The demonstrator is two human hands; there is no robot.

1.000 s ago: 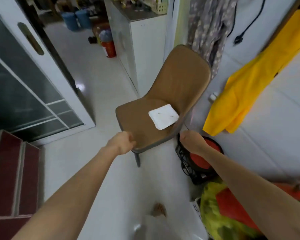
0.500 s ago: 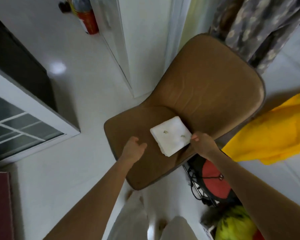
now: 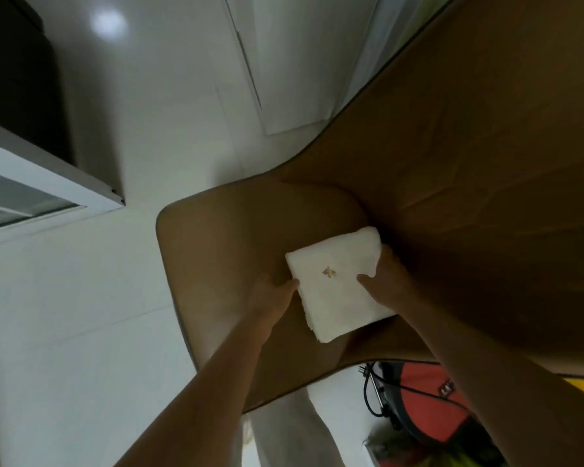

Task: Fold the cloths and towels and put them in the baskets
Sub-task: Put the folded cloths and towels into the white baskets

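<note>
A folded white cloth (image 3: 338, 284) with a small coloured mark on top lies on the seat of a brown chair (image 3: 223, 237), close to the backrest. The left hand (image 3: 273, 294) touches the cloth's left edge; whether its fingers curl under cannot be told. The right hand (image 3: 386, 281) grips the right edge, thumb on top and fingers (image 3: 386, 252) at the far corner.

Just right of the frame's centre, a folded white towel (image 3: 338, 281) with a small coloured mark lies on the seat of a brown chair (image 3: 223, 237). The left hand (image 3: 273, 294) touches its left edge, and the right hand (image 3: 385, 281) grips its right side. A red and black object (image 3: 429, 406) shows at lower right.
</note>
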